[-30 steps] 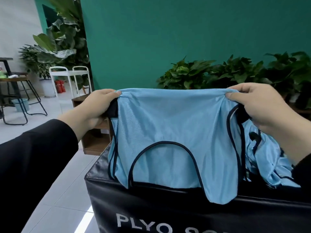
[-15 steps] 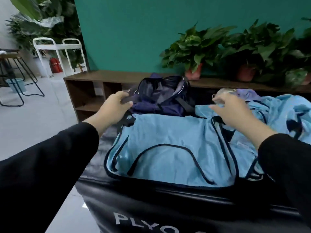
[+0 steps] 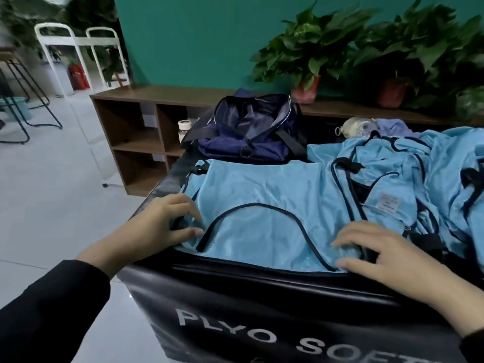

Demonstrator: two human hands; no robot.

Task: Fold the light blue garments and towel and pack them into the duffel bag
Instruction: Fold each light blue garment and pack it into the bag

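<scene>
Black padded bench [image 3: 262, 305] carries a light blue garment [image 3: 262, 205] spread flat; duffel [image 3: 251, 129] sits behind it. Left hand [image 3: 162, 226] and right hand [image 3: 379, 252] rest palm-down on its near corners, fingers spread, gripping nothing.

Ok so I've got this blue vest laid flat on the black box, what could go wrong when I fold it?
The vest lies right at the near edge of the box, so a fold could drag it off onto the floor. The pile of blue clothes overlaps its right side and may snag. The left hand sits on a bunched corner, which could fold in creased.
</scene>
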